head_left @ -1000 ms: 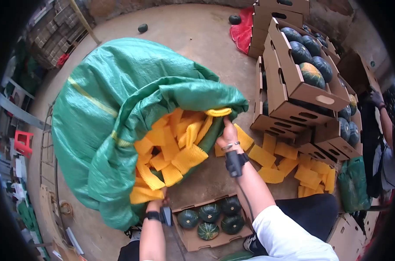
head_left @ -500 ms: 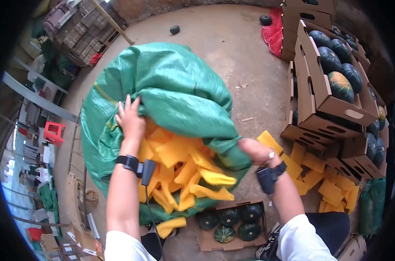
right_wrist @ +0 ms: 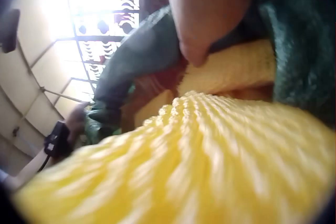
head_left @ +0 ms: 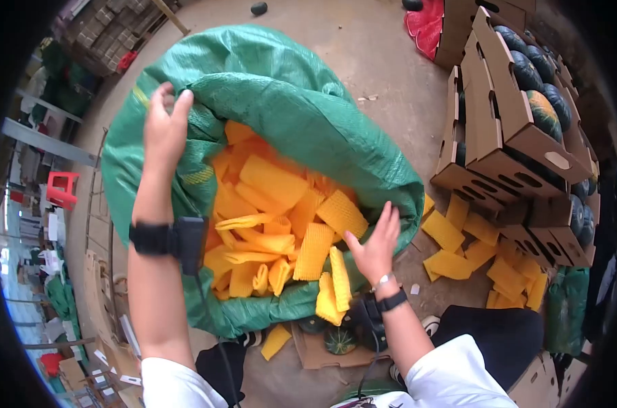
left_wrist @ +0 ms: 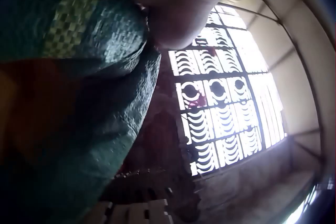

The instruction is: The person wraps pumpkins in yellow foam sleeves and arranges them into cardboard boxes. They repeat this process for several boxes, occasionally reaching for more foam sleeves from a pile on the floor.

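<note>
Grip: left hand (head_left: 164, 132) pinches green bag (head_left: 288, 102) at rim; right hand (head_left: 376, 251) wide, near yellow netting (head_left: 314, 251).

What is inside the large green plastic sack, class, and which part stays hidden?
Inside the sack, many yellow-orange textured netting pieces lie in a loose heap. The upper pieces cover those beneath, so the sack's bottom and anything deeper cannot be seen.

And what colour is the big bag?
Green, with a bit of yellow striping; the head view shows it best.
</note>
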### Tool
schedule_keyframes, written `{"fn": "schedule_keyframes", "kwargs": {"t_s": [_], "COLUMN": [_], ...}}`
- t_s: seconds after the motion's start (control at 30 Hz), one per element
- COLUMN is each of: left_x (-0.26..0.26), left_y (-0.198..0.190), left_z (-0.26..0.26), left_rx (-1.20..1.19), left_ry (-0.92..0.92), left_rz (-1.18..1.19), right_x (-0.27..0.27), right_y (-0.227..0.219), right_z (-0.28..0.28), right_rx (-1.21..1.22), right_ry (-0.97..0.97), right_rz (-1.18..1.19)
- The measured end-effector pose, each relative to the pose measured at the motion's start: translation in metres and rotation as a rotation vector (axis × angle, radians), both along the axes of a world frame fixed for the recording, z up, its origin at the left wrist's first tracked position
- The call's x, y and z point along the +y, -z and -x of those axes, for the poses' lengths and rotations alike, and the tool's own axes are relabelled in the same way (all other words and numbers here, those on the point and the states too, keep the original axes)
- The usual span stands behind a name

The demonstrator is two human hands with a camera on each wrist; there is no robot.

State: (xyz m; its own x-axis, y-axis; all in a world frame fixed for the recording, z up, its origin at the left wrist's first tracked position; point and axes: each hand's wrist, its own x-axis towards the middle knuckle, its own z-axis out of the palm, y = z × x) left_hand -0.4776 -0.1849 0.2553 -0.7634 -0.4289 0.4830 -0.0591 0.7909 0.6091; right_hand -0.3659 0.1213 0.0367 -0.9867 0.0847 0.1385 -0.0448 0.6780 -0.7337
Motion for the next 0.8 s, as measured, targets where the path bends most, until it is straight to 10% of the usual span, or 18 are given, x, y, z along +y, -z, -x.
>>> {"fn": "schedule_keyframes", "kwargs": {"t_s": [0.07,0.2,0.23,0.3,0.33,0.37,0.43,0.47,0.53,0.57,0.67,0.7,0.77,0.8], "left_x": [0.052,0.060,0.061,0.059,0.062,0.057,0.032,0.025,0.026,0.013,-0.044,-0.050,-0.056,-0.050], "left_y": [-0.032,-0.001,0.031,0.120,0.156,0.191,0.237,0.233,0.214,0.216,0.278,0.295,0.335,0.355], "left_z": [-0.069,-0.226,-0.253,-0.295,-0.311,-0.336,-0.376,-0.375,-0.330,-0.306,-0.279,-0.273,-0.256,-0.256], "left_rx": [0.166,-0.651,-0.907,-1.424,-1.724,-1.732,-0.989,-0.520,0.296,0.249,0.271,-0.044,-0.601,-0.856], "left_ry": [0.131,0.742,0.650,0.363,0.177,0.208,-0.239,0.015,-0.418,-0.362,-0.030,-0.025,-0.011,-0.016], "left_rz": [0.425,-0.776,-1.117,-1.040,-0.868,-0.864,-1.524,-1.887,-2.045,-2.001,-1.808,-1.509,-0.874,-0.550], "right_x": [-0.004,-0.032,-0.040,-0.062,-0.082,-0.089,-0.086,-0.081,-0.069,-0.066,-0.054,-0.033,0.007,0.029], "right_y": [0.041,0.051,0.044,0.017,0.050,0.013,-0.053,-0.060,-0.062,-0.061,-0.012,0.041,0.075,0.093], "right_z": [0.015,0.069,0.089,0.112,0.125,0.127,0.134,0.141,0.161,0.171,0.209,0.218,0.204,0.183], "right_rx": [-0.280,-0.319,-0.413,-0.472,0.189,-0.159,-0.644,-0.777,-0.695,-0.602,-0.525,-0.482,-0.216,-0.096], "right_ry": [0.020,0.119,-0.023,-0.180,-0.419,-0.417,-0.427,-0.473,-0.644,-0.834,-0.090,-0.134,0.238,0.040], "right_rz": [0.202,0.352,0.198,0.279,-0.134,0.470,1.449,1.824,2.073,2.329,2.098,1.887,0.425,0.013]}}
